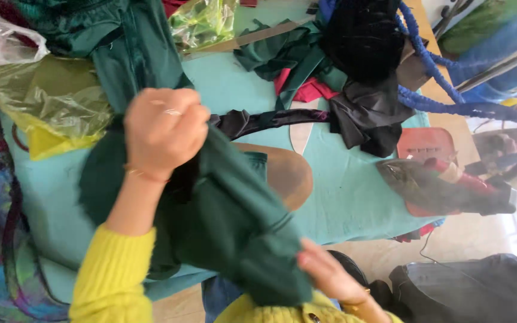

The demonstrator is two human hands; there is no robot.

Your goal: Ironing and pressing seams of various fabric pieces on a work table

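A dark green cloth (228, 221) is bunched up above a table covered in teal fabric (354, 197). My left hand (166, 131) is closed in a fist around the upper part of the cloth, a thin bangle on the wrist and a yellow sleeve below it. My right hand (327, 275) grips the lower end of the same cloth near my yellow sweater. The cloth hangs stretched between the two hands and hides part of a brown oval pad (285, 173) behind it.
A worn iron with a red handle (444, 185) lies at the right. Black cloth (366, 113), red scraps (306, 90) and more green fabric (121, 48) are piled at the back. Yellow-green plastic bags (49, 101) sit at left, a blue braided cord (426, 66) at right.
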